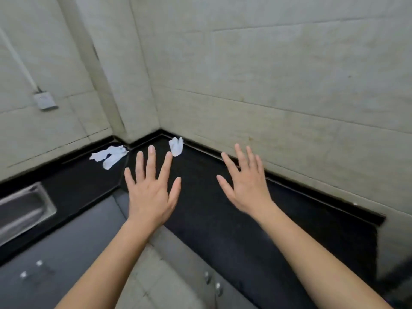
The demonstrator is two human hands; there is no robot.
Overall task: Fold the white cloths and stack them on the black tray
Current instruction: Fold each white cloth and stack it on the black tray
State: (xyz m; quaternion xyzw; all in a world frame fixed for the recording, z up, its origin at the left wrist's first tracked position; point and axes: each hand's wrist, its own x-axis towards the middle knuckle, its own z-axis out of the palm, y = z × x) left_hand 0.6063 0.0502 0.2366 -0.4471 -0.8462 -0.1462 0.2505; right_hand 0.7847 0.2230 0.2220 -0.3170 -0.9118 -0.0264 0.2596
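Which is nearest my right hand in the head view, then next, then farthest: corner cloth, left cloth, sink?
From the right hand:
1. corner cloth, crumpled by the back wall, to its left.
2. left cloth, beyond the left hand, on the counter's other leg.
3. sink, at the far left edge.

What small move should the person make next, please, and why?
Probably reach the left hand forward to grasp the nearer white cloth by the wall. It and the right hand hover open and empty above the black counter, and this cloth and the farther cloth both lie crumpled, not yet folded.
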